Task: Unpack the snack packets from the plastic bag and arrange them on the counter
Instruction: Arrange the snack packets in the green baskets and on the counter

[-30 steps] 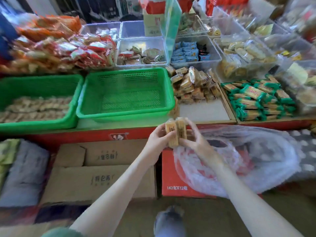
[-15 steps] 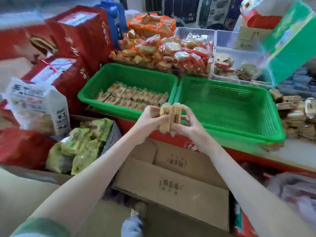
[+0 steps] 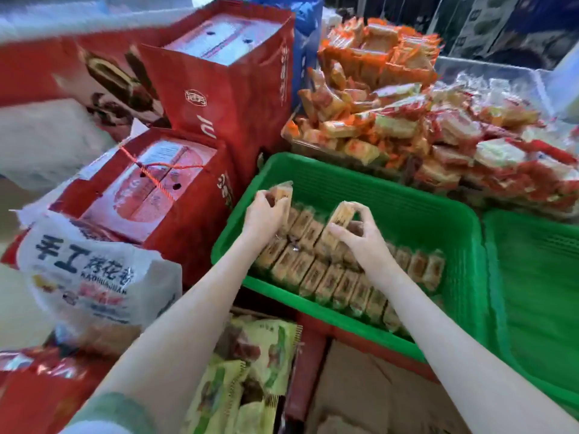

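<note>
Head view: grips one tan snack packet [image 3: 282, 195] upright in left hand [image 3: 264, 211], fingers curled round it, at the far-left corner of the green basket [image 3: 401, 195]. Pinches another packet [image 3: 337, 219], tilted, in right hand [image 3: 357, 238] above the rows of packets [image 3: 326, 280] lying in that basket. Red gift boxes [image 3: 163, 195] to the left, heap of orange-wrapped snacks [image 3: 407, 120] behind.

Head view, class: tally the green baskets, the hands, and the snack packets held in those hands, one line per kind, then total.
Green baskets: 2, the filled basket and the right basket.
Hands: 2, the left hand and the right hand.
Held snack packets: 2, the left packet and the right packet.
Total: 6
</note>
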